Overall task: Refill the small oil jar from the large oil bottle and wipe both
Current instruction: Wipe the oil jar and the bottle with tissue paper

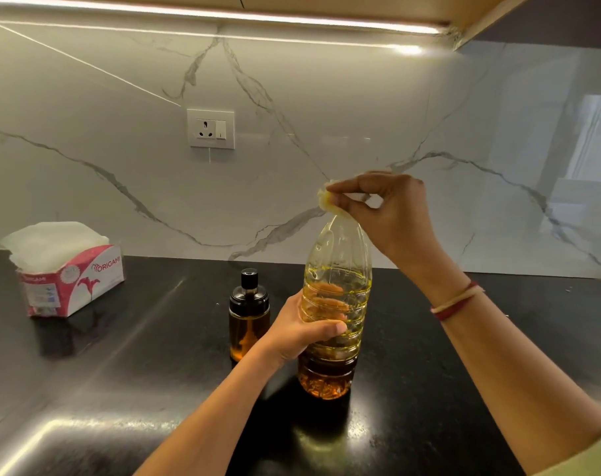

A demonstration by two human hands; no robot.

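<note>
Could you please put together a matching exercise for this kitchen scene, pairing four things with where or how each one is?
Things:
1. large oil bottle
2. small oil jar
3. tissue box
4. right hand

States:
A. far left on the counter
B. black-capped, standing left of the bottle
C. pinches a crumpled tissue at the bottle's top
D. gripped round its middle by the left hand

Pairs: 1-D; 2-B; 3-A; 4-C
</note>
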